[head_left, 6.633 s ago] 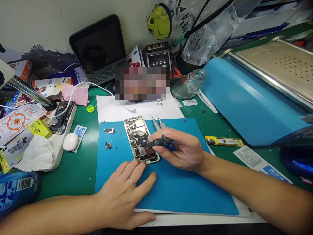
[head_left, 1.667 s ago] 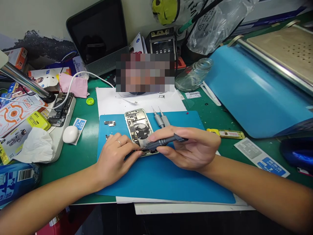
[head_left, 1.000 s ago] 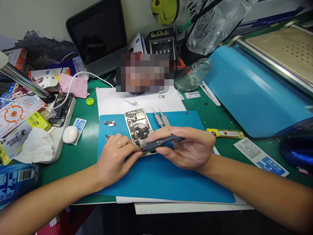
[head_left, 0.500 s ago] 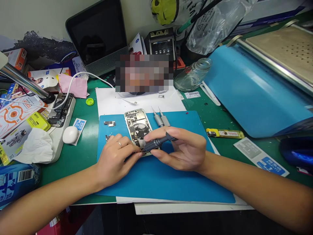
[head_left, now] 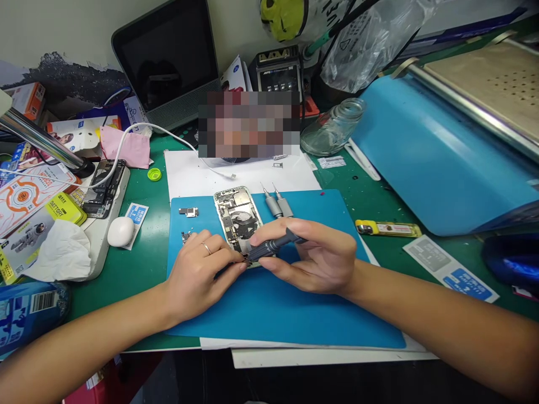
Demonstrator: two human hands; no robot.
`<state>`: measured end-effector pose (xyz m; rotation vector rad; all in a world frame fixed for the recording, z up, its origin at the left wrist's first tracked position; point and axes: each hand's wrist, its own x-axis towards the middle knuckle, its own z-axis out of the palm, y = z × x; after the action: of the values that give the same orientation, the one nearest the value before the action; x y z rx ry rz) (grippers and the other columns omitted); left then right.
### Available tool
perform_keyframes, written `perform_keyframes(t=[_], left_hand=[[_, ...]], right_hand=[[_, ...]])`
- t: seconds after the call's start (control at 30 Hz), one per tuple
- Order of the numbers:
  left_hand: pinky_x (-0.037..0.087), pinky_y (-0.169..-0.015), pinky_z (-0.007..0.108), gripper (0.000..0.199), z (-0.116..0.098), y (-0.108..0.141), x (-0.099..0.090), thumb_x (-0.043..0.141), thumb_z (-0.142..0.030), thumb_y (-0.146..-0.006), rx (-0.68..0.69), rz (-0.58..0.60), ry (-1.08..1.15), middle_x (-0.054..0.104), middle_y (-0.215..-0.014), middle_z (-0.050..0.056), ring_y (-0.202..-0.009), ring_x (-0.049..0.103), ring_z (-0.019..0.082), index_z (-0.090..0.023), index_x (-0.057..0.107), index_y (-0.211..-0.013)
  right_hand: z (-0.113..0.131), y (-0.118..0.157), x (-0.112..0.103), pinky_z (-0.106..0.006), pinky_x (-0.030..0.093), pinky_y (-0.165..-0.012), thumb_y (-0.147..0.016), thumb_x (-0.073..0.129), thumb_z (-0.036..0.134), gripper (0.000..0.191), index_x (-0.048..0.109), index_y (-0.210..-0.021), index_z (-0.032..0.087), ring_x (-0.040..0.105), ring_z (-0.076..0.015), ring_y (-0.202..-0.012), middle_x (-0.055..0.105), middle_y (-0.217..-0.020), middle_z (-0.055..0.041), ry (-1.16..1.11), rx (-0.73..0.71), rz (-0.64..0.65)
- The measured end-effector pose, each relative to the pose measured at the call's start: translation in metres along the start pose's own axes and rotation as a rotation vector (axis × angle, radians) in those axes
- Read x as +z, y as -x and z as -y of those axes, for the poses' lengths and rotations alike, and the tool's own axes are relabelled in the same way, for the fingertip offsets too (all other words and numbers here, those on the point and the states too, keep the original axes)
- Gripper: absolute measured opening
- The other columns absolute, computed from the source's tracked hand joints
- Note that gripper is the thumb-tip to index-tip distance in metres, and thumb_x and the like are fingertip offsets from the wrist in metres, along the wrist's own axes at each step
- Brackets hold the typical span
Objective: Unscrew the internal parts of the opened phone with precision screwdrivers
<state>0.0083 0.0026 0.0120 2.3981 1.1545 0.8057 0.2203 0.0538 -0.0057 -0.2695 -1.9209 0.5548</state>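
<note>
An opened phone (head_left: 239, 216) lies on the blue mat (head_left: 286, 320), its inner parts showing. My right hand (head_left: 314, 255) is closed around a dark grey screwdriver (head_left: 269, 248), whose tip points down-left at the phone's lower end. My left hand (head_left: 202, 275), with a ring on one finger, has its thumb and forefinger together at the phone's lower left edge, beside the screwdriver tip. What those fingertips hold, if anything, is too small to tell. Two grey screwdrivers (head_left: 278, 203) lie right of the phone. A small metal part (head_left: 188, 212) and some tiny pieces (head_left: 186, 237) lie to the left.
A white cable (head_left: 164, 130) runs over the left side to the white paper (head_left: 185, 174). Behind are a dark screen (head_left: 166, 56) and a glass jar (head_left: 332, 128). Right of the mat lies a yellow-ended packet (head_left: 387, 228). A white case (head_left: 120, 232) sits at left.
</note>
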Motion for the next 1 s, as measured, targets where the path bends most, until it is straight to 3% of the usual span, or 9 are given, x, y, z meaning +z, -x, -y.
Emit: perform_keyframes(t=[0.4,0.7,1.0], left_hand=[[0.034,-0.068,0.033,0.013,0.0006,-0.0004,-0.0001,0.06,-0.026,-0.099,0.0,0.002,-0.001,0.065,-0.081,0.002,-0.071,0.05,0.015,-0.019,0.069,-0.092],[0.033,-0.069,0.032,0.01,0.0002,-0.0004,-0.0001,0.063,-0.024,-0.097,0.014,-0.019,0.023,0.063,-0.082,0.002,-0.072,0.049,0.015,-0.017,0.07,-0.096],[0.034,-0.069,0.033,0.011,0.0,-0.0002,0.0011,0.063,-0.024,-0.096,0.004,-0.019,0.024,0.062,-0.083,0.002,-0.072,0.049,0.015,-0.016,0.07,-0.098]], right_hand=[[0.0016,-0.0033,-0.0011,-0.029,0.064,-0.073,-0.089,0.064,0.009,0.072,0.033,-0.153,0.022,0.071,-0.0176,-0.081,0.071,-0.091,-0.0068,-0.021,-0.008,-0.005],[0.0064,-0.0055,-0.0029,-0.026,0.064,-0.071,-0.093,0.062,0.016,0.039,0.052,-0.13,0.026,0.07,-0.0154,-0.077,0.069,-0.087,-0.003,-0.007,0.074,0.014],[0.006,-0.0054,-0.003,-0.028,0.065,-0.071,-0.092,0.062,0.012,0.063,0.036,-0.148,0.025,0.071,-0.0168,-0.079,0.071,-0.089,-0.0047,0.012,0.04,0.008]])
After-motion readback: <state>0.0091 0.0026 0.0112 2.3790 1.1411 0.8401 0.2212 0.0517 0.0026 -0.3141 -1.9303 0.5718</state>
